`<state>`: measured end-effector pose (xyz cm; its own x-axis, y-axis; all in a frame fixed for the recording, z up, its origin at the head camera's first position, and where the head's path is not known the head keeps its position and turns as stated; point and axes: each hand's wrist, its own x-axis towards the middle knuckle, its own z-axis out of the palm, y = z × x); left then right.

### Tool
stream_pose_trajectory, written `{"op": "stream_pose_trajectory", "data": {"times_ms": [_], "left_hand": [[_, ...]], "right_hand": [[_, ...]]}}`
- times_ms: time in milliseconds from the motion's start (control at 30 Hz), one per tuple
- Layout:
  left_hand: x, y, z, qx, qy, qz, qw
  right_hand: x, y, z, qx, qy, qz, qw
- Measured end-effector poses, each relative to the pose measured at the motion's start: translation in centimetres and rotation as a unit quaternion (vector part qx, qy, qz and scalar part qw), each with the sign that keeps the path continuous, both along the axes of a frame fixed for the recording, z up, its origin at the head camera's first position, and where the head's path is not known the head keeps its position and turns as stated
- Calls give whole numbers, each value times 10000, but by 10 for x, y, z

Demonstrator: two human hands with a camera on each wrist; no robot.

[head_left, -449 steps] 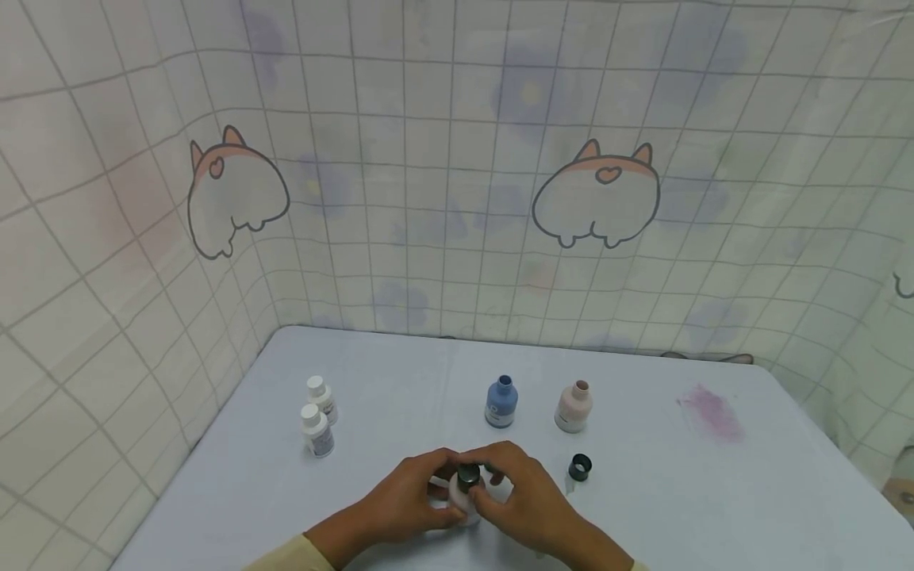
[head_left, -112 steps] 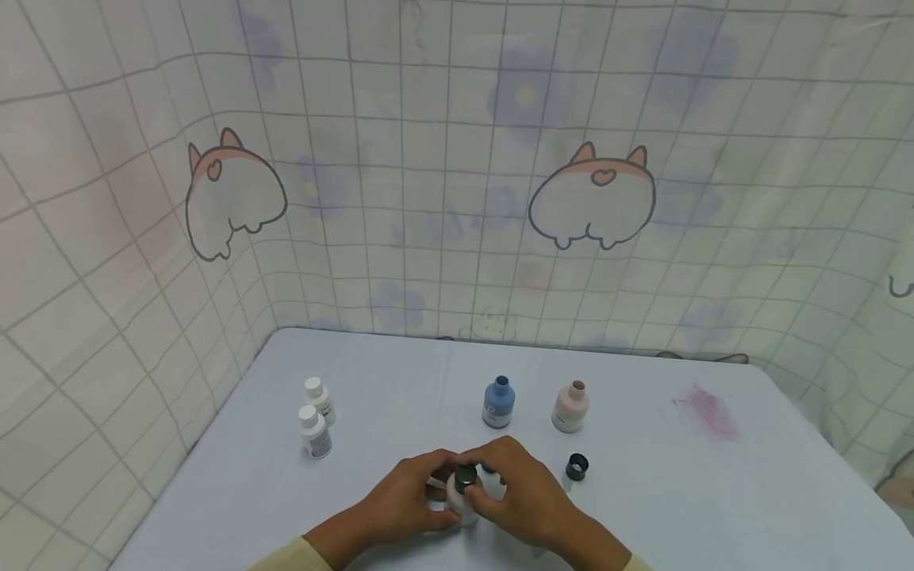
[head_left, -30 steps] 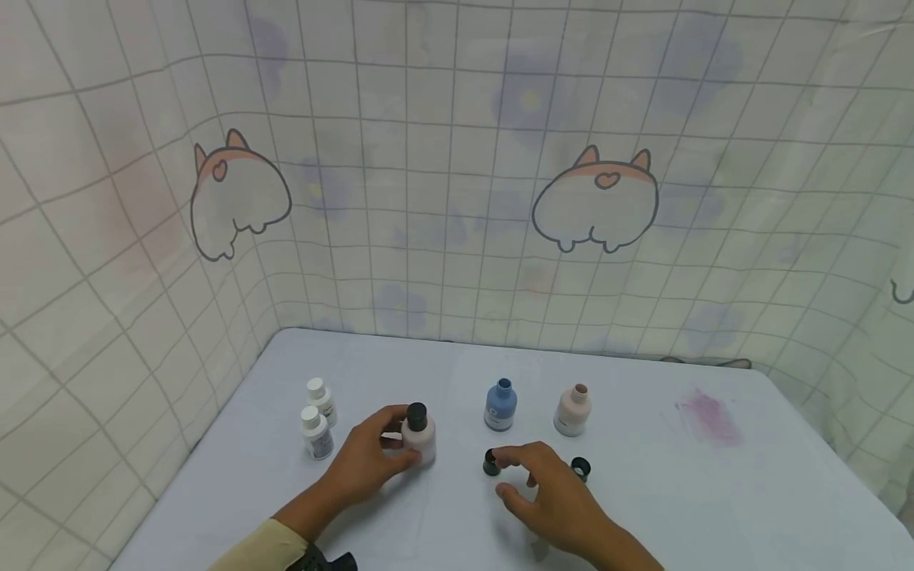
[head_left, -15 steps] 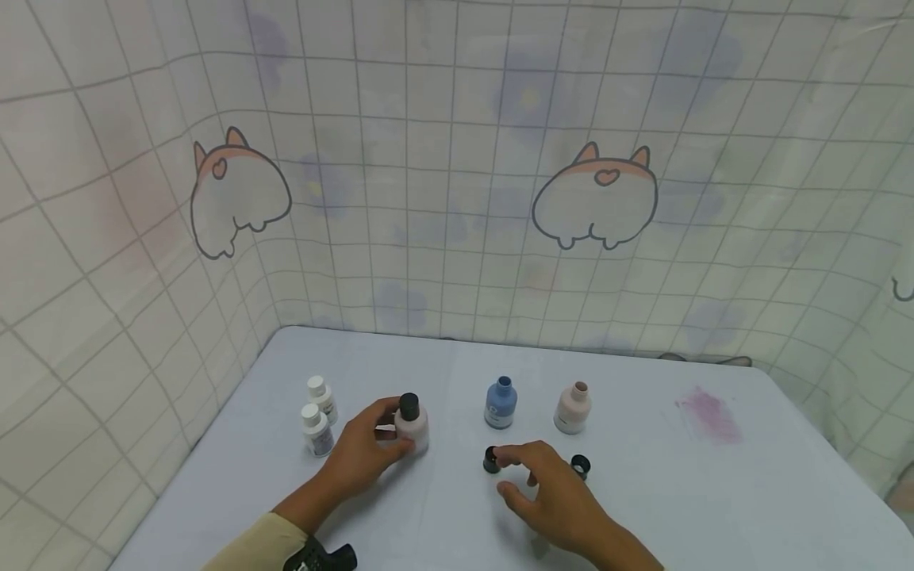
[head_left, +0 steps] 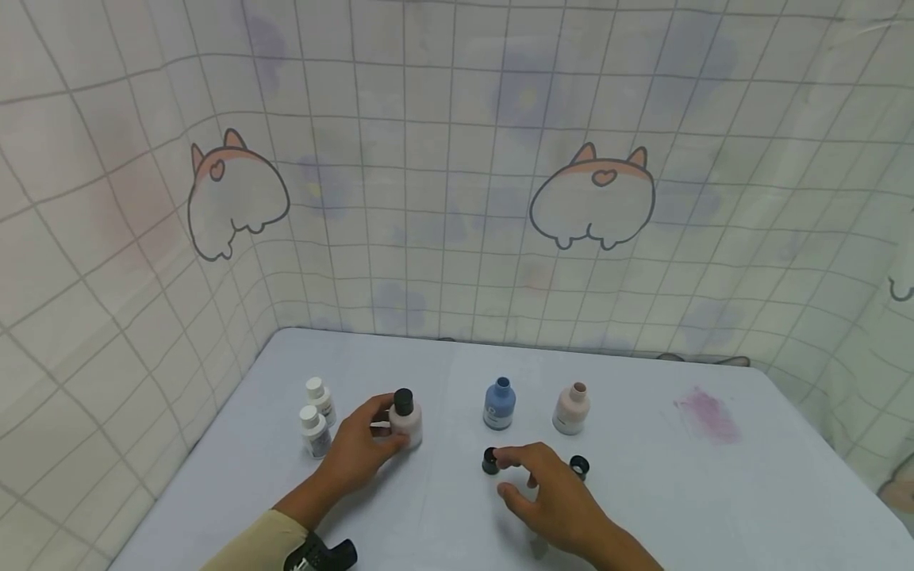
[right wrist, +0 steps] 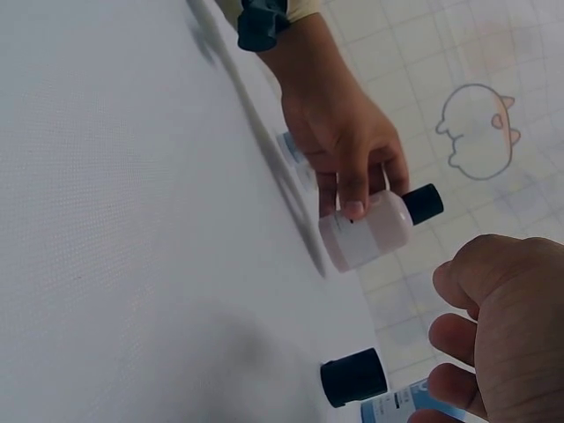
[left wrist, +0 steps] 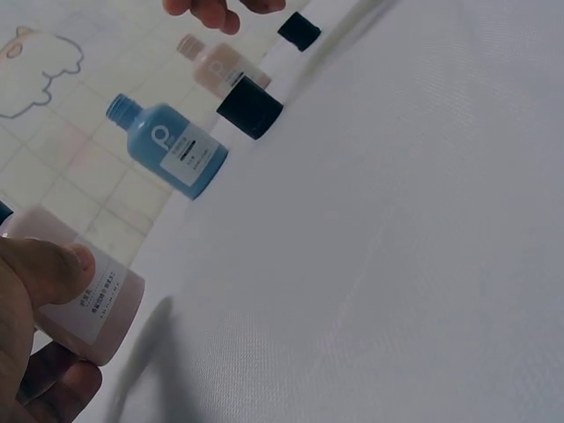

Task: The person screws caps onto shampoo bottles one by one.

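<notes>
My left hand (head_left: 362,448) grips a pale pink bottle (head_left: 407,424) by its side, thumb in front and fingers behind. The bottle is upright with a black cap on, and in the left wrist view its shadow lies apart from its base. My right hand (head_left: 553,498) holds nothing; its fingers are loosely bent above the table. Beside its index fingertip stands a black cap (head_left: 489,461), also seen in the right wrist view as a dark cap (right wrist: 354,377). A second black cap (head_left: 580,466) is partly hidden behind the right hand.
An uncapped blue bottle (head_left: 499,404) and an uncapped pink bottle (head_left: 571,409) stand farther back. Two small white bottles (head_left: 316,432) are left of my left hand. A pink smear (head_left: 710,414) marks the white table (head_left: 643,507) at right; a patterned curtain (head_left: 457,159) hangs behind.
Earlier both hands were on the capped pink bottle. The right hand has let go, and the left hand has carried the bottle left and away. In the last second the right hand stays nearly still.
</notes>
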<state>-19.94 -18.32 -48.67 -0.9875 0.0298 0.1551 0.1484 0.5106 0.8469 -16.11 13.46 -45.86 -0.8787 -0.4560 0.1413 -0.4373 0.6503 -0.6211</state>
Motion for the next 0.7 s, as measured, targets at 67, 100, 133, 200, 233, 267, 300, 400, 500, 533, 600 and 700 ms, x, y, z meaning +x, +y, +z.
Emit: {"op": "stream_pose_trajectory", "data": {"times_ms": [67, 100, 133, 200, 233, 267, 300, 400, 500, 533, 600, 700], "left_hand": [[-1, -1, -1, -8, 9, 47, 10000], [-2, -1, -1, -20, 16, 75, 10000], [-2, -1, -2, -39, 15, 108, 9999], [-4, -2, -2, -89, 60, 170, 9998], [-4, -2, -3, -108, 74, 206, 9997], [-5, -2, -3, -120, 100, 241, 9996], [-6, -2, -3, -122, 83, 291, 9995], [-8, -2, -5, -154, 172, 392, 9990], [-10, -3, -7, -183, 285, 453, 9984], [-10, -3, -7, -198, 327, 468, 9982], [-11, -3, -7, -196, 379, 490, 9979], [-11, -4, -7, -180, 411, 521, 9976]], "right_hand": [[0, 0, 0, -6, 26, 0, 10000], [0, 0, -1, -10, 49, 3, 10000], [0, 0, -1, -16, 69, 8, 10000], [0, 0, -1, -26, 93, 15, 10000], [0, 0, -1, -28, 92, 14, 10000], [0, 0, -1, -30, 88, 13, 10000], [0, 0, -1, -31, 75, 10, 10000], [-1, 0, -1, -21, 48, -5, 10000], [0, 0, -1, -11, 40, -19, 10000], [0, 0, -1, -2, 31, -30, 10000], [0, 0, -1, 1, 3, -48, 10000], [0, 1, 0, 15, -35, -55, 10000]]}}
